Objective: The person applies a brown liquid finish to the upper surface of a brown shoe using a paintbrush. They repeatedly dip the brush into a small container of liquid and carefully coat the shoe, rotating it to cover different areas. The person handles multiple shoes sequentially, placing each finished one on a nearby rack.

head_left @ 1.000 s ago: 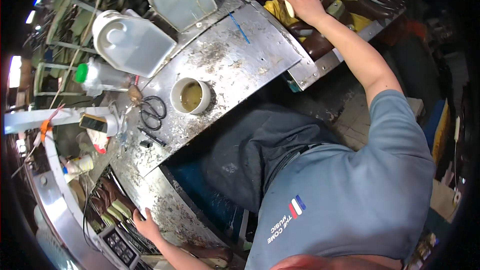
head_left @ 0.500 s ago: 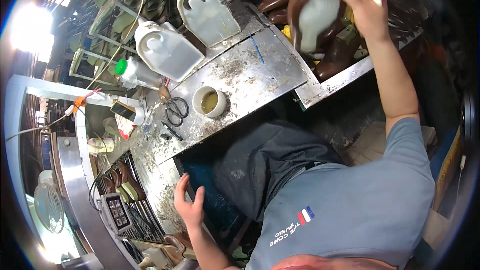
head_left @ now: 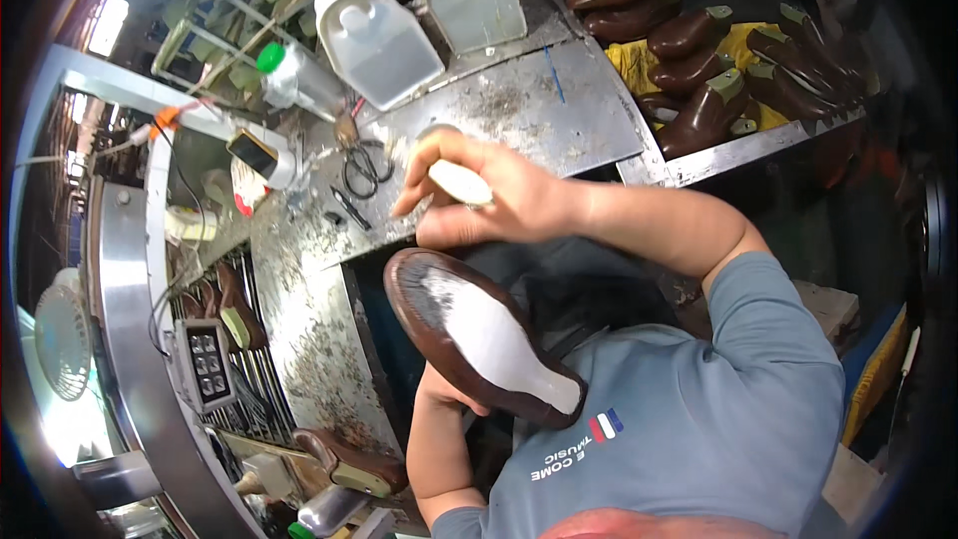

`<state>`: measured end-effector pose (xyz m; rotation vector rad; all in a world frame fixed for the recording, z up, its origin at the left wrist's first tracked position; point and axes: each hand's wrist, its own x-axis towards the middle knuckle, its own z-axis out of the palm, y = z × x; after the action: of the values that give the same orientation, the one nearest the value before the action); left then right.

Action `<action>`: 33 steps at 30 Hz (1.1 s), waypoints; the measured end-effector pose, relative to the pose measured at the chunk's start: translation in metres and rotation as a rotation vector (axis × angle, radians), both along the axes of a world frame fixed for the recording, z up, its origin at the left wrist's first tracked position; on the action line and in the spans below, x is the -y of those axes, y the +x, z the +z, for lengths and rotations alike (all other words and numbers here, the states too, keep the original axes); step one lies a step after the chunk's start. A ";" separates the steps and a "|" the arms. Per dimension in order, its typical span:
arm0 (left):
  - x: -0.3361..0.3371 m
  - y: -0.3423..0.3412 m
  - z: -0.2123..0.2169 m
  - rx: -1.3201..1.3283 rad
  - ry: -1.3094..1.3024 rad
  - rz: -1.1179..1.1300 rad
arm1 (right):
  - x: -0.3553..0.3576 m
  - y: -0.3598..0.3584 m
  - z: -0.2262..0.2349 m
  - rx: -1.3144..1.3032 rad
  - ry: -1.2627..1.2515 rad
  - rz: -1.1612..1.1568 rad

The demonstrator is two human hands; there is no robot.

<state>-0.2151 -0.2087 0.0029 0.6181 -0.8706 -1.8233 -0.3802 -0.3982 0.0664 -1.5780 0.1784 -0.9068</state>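
My left hand [head_left: 449, 387] is closed round a brown shoe [head_left: 424, 324] from below, most of its fingers hidden. The shoe lies sole upward at a slant in front of my shirt. Its sole is dark at the toe and white from the middle to the heel. Just beyond the toe, over the edge of the metal workbench [head_left: 499, 105], my right hand [head_left: 499, 190] grips a flat cream-coloured handle [head_left: 459, 183]. What the handle ends in is hidden behind my fingers.
Two translucent jugs [head_left: 374, 45] and a green-capped bottle [head_left: 304, 80] stand along the bench's back. Black-handled scissors [head_left: 367, 170] lie left of my right hand. Several brown shoes [head_left: 694, 35] fill a tray at the far right. Another brown shoe [head_left: 349, 464] lies lower left.
My right hand has come from the shoe tray to the bench edge, still with the cream handle. The shoe beside it has passed into my left hand, which was empty. The white cup is now hidden.
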 end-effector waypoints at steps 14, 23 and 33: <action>-0.122 0.031 -0.073 -0.340 0.129 0.413 | 0.094 0.030 -0.042 -0.871 -0.699 -0.410; -0.133 0.039 -0.072 -0.289 0.188 0.625 | 0.087 0.038 -0.031 -0.547 -0.692 -0.555; -0.099 0.035 -0.020 1.020 -0.444 0.824 | 0.079 0.018 -0.037 -0.338 -0.647 -0.545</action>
<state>-0.1797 -0.1092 -0.0170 1.3862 -1.3375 -0.4695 -0.3621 -0.4774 0.0293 -2.3482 0.6258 -1.1783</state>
